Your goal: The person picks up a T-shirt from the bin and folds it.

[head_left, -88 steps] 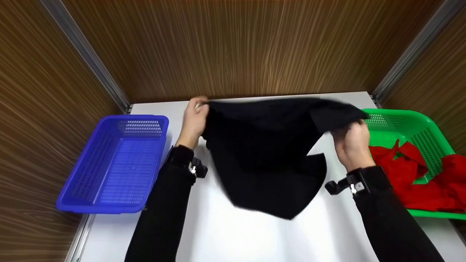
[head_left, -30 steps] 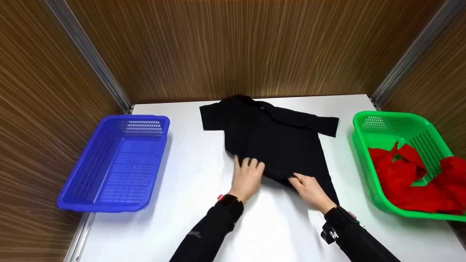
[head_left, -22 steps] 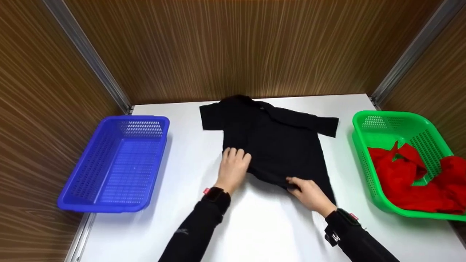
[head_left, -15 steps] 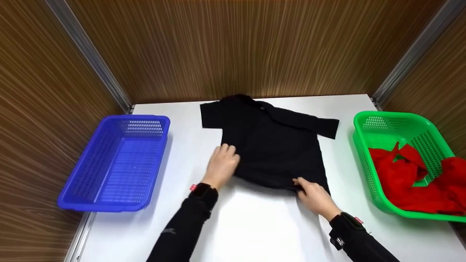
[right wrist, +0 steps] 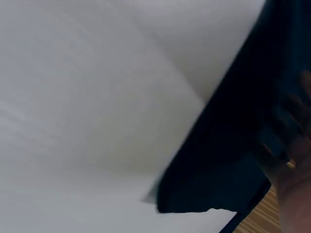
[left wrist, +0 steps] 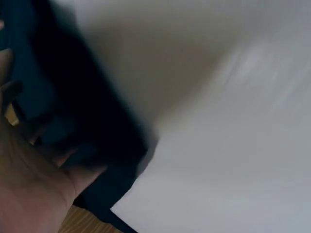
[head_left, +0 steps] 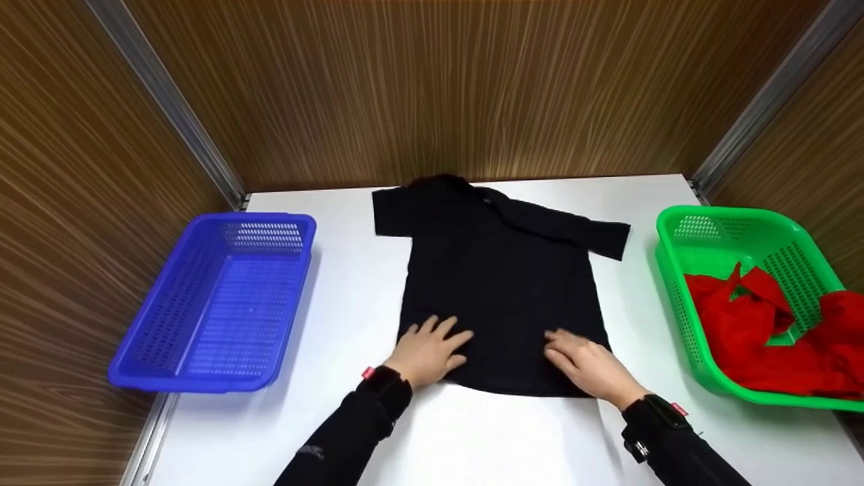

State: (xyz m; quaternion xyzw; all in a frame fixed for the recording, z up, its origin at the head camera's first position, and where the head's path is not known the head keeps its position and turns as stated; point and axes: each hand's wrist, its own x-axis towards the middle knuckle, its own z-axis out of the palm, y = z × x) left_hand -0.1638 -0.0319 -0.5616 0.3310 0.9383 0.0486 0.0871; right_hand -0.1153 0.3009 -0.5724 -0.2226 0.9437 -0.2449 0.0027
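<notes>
A black short-sleeved polo shirt lies spread on the white table, collar toward the back wall and hem toward me. Its right sleeve and shoulder look folded over along a slanting line. My left hand rests with fingers spread on the lower left of the shirt. Over at the lower right, my right hand lies on the cloth with its fingers extended. Blurred in the left wrist view, the left hand shows beside the dark cloth. At the edge of the right wrist view, the right hand is partly cut off.
To the left stands a blue plastic basket with nothing in it. A green basket at the right holds red cloth. Wood-grain panels enclose the white table at the back and sides.
The shirt went from hanging between both hands to lying on the table. Its bunched hem has come down flat toward me. Both hands have let go of the hem and lie on the cloth.
</notes>
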